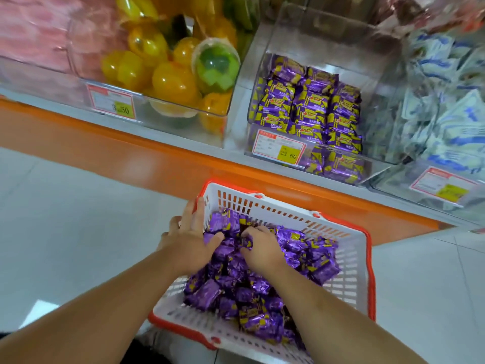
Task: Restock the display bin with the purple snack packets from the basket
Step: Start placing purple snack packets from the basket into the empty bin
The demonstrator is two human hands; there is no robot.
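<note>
At the far left of the shelf (78, 127), a clear bin of pink packets (34, 35) sits blurred. Beside it a second clear bin holds yellow jelly cups (168, 80) and 1 green jelly cup (216, 65), with a price tag (112, 105) on its front.

Lower down, the left hand (189, 237) rests with fingers spread over the left rim of the basket (349, 285), its thumb touching the packets inside; it grips nothing. The basket is white with a red rim and stands on the pale floor (65, 219), just in front of the orange shelf edge (157, 156). It is heaped with purple snack packets (244, 295).

The right hand (259, 248) is dug into the heap near the basket's far side, its fingers curled down around packets; how many it holds cannot be told.

Above and right of the basket, the display bin (315, 38) stands on the shelf, partly filled with the same purple packets laid in rows, a price tag reading 23.60 (279, 147) on its front.

At the far right, another clear bin holds white and blue packets (446, 101).
</note>
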